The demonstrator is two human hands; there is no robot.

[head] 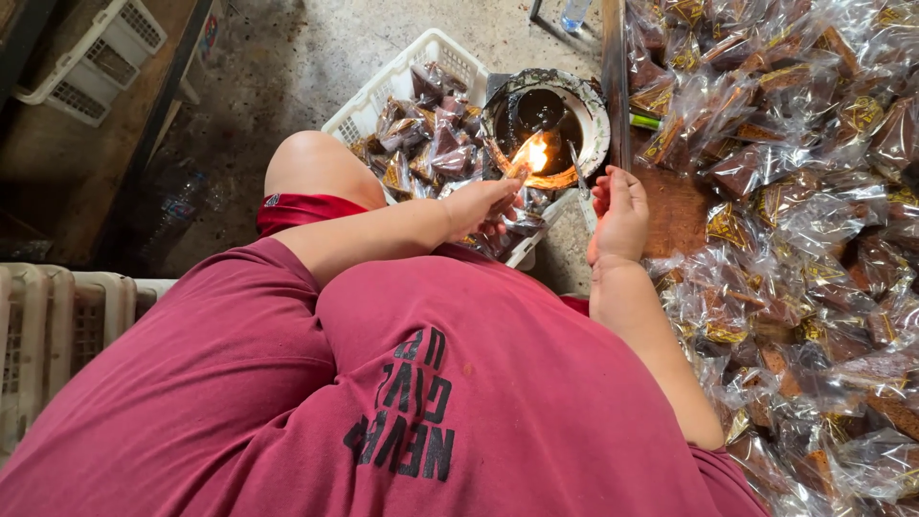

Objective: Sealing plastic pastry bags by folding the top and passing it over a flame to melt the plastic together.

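My left hand (481, 204) pinches a small clear plastic packet with brown filling and holds its edge at a flame (534, 153) burning inside a dark, sooty metal bowl (593, 120). My right hand (620, 213) hovers just right of the bowl, fingers loosely curled with nothing visible in them, next to the edge of a wooden table (676, 213). A white plastic basket (394, 86) behind my left hand holds several sealed brown packets (431, 144).
A large heap of clear-wrapped brown packets (804, 191) covers the table on the right. My bare knee (316, 168) and red shirt fill the lower view. White crates stand at the left (57, 325) and on a shelf at top left (91, 57). Concrete floor lies beyond.
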